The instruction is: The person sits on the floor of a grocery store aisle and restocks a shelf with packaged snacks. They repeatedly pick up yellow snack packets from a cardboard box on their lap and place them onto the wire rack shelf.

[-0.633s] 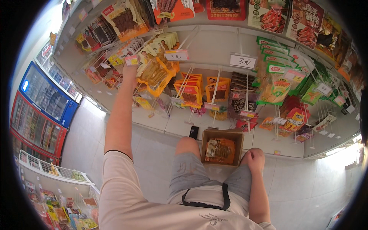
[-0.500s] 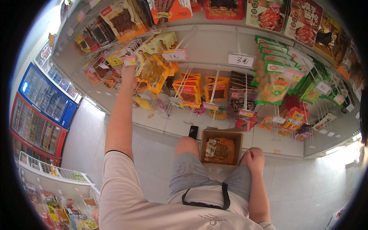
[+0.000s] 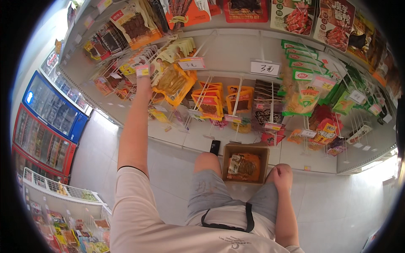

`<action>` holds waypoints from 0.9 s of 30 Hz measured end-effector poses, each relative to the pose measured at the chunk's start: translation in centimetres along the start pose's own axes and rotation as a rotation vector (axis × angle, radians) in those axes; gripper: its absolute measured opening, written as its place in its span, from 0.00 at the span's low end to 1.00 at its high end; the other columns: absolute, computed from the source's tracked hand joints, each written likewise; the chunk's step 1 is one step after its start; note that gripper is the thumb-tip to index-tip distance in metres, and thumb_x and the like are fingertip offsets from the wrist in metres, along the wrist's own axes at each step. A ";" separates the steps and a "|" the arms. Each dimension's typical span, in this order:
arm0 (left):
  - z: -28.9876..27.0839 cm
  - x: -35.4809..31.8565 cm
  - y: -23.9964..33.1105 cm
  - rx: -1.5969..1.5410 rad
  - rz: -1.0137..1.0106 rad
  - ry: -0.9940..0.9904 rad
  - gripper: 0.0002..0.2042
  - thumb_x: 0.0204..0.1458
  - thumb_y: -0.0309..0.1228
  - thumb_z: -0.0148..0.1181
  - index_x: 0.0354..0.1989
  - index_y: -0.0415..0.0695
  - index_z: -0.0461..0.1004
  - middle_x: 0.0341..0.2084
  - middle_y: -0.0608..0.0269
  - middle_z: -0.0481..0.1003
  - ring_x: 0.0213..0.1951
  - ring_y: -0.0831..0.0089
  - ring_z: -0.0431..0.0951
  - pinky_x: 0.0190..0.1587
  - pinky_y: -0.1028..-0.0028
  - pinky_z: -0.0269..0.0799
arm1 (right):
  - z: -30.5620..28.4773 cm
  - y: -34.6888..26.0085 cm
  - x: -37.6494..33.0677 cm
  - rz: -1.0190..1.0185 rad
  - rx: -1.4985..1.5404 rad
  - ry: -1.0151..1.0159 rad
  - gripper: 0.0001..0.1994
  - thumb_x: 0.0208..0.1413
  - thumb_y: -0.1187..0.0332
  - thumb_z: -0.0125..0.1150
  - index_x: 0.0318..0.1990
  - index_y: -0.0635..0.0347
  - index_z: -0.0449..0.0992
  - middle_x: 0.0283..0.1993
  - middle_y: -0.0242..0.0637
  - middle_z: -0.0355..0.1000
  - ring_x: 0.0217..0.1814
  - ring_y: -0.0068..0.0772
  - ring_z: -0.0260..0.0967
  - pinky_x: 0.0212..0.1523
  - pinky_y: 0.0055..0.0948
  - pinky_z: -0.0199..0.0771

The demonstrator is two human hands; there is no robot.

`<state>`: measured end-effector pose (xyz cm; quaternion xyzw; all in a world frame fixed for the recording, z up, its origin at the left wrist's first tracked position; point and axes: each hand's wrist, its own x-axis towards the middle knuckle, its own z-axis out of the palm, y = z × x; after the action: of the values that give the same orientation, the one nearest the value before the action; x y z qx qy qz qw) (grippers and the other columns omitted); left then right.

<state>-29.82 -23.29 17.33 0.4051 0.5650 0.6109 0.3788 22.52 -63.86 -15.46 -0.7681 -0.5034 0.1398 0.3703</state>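
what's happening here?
A person crouches in front of a shop's snack wall. The left hand is raised to a yellow snack packet hanging on a peg. The right hand rests on the right knee. An open cardboard box of packets sits on the floor between the knees.

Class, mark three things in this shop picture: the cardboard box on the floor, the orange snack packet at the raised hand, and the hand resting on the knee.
cardboard box [image 3: 265, 148]: head view, right rim.
orange snack packet [image 3: 172, 82]: head view, clear front window.
right hand [image 3: 282, 176]: head view, back of the hand.
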 end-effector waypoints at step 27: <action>-4.0 5.6 -3.3 -0.393 -0.053 -0.200 0.20 0.70 0.44 0.65 0.65 0.51 0.73 0.66 0.65 0.73 0.64 0.64 0.74 0.70 0.61 0.66 | 1.3 1.5 0.4 0.045 0.095 -0.073 0.10 0.66 0.62 0.69 0.43 0.59 0.88 0.38 0.45 0.86 0.41 0.47 0.85 0.45 0.41 0.83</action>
<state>-35.66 -19.40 14.33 0.3670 0.4053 0.6557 0.5206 22.92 -63.33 -17.36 -0.7552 -0.4919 0.1996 0.3846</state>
